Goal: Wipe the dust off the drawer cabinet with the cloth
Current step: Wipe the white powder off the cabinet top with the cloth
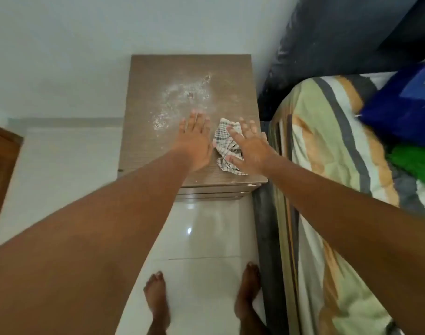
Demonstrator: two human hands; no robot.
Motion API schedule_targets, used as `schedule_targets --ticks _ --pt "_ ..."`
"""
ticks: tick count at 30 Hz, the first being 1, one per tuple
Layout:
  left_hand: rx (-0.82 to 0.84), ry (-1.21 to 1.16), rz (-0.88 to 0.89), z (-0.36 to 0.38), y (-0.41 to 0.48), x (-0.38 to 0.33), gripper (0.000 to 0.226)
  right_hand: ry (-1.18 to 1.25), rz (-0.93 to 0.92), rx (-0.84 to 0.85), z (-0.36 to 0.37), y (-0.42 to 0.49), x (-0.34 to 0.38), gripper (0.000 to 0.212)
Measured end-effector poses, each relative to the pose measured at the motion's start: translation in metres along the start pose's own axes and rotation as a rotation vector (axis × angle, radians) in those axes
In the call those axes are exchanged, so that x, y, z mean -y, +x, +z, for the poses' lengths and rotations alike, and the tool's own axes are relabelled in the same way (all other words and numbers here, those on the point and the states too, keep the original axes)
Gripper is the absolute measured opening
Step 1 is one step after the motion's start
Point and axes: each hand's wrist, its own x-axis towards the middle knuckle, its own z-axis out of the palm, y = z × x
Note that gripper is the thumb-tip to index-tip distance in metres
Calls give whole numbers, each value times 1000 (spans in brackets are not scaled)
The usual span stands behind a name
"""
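A brown wood-grain drawer cabinet (pixel 233 93) stands against the wall, its top seen from above. White dust (pixel 180 97) is scattered over the middle and left of the top. A crumpled white checked cloth (pixel 224 143) lies near the front right corner. My left hand (pixel 194 141) is flat and open over the top, just left of the cloth. My right hand (pixel 251 146) hovers with spread fingers over the cloth's right side, covering part of it; no grip is visible.
A bed (pixel 332 180) with a striped cover runs along the cabinet's right side, with a blue pillow (pixel 404 105) and a green item (pixel 414 163). A dark headboard (pixel 327 44) stands behind. Glossy white floor tiles (pixel 201 228) and my bare feet (pixel 158 303) lie below. Brown woodwork (pixel 1 170) is at left.
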Motion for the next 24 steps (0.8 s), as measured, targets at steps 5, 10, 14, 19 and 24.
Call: schedule_targets --ticks 5,10,14,19,24 --pt "36 -41 41 65 37 7 64 -23 -100 29 54 35 -17 83" --pt "-149 -106 120 85 79 27 60 42 -112 -19 70 53 -28 65" --pt "-203 -133 131 88 104 35 61 182 -120 -132 60 57 -31 58" --pt "-236 -218 103 102 105 36 64 398 -106 -523 14 94 -55 50" --pt "-273 -237 125 108 110 38 59 350 -50 -658 -44 183 -93 48"
